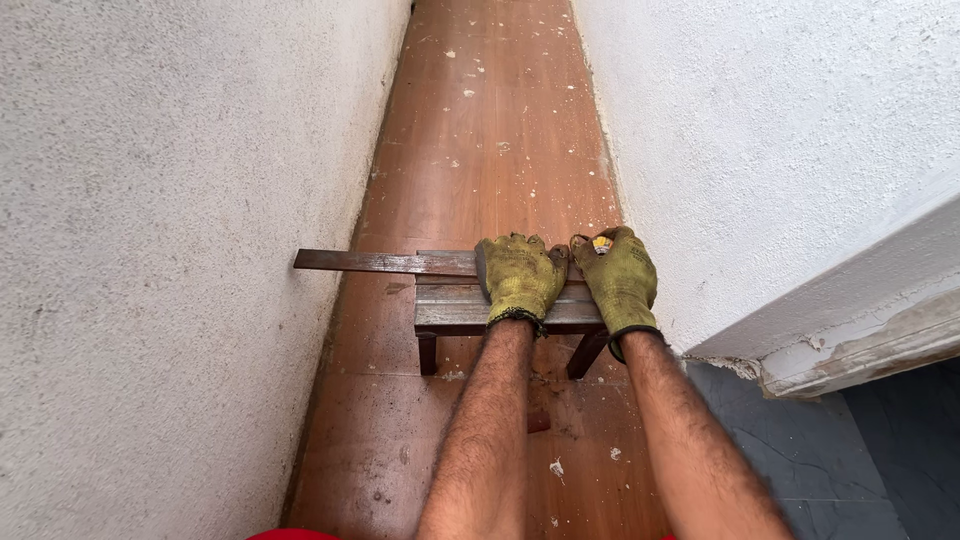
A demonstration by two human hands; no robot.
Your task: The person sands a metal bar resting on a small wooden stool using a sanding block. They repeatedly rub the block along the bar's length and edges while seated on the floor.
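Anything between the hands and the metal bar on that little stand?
Nothing visible. The left hand lies flat on the metal bar where it crosses the small stand, and the right hand rests at the stand's right end. The bar's free end reaches the left wall.

A narrow corridor runs toward twelve o'clock between two rough white plastered walls, the left wall (150, 260) from seven to eleven o'clock and the right wall (790, 150) from one to three. The reddish-brown floor (490, 130) is flecked with white plaster specks. Toward five o'clock lie dark grey floor tiles (850, 470) under a chipped wall edge.
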